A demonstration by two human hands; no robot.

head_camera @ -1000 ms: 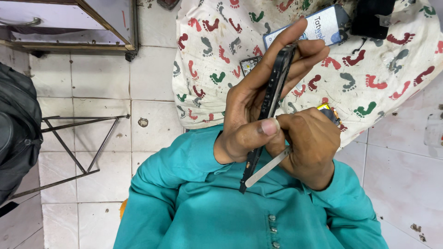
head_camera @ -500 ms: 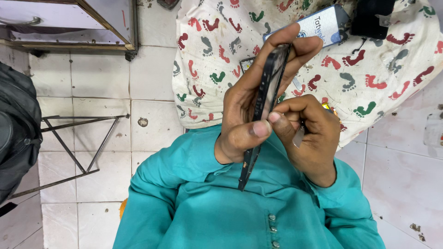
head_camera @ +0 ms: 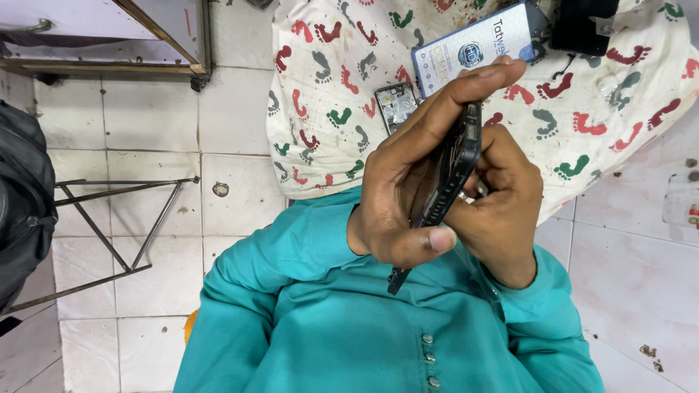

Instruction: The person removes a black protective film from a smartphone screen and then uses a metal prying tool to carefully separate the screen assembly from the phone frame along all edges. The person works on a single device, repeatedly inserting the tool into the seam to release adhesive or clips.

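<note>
1. Footprint-print cloth (head_camera: 597, 116) lay spread beyond both hands.
2. Left hand (head_camera: 408, 189) was clamped around a black phone frame (head_camera: 448, 178), held edge-on, thumb at its lower end.
3. Right hand (head_camera: 502, 211) curled against the frame's far side, touching it; its grip couldn't be told.
4. Small phone part (head_camera: 395, 103) lay on the cloth above the left fingers.

Bare tiled floor (head_camera: 153, 109) is lying open leftward; the metal stand (head_camera: 109, 233) and black bag (head_camera: 22, 211) are crowding its left edge.
</note>
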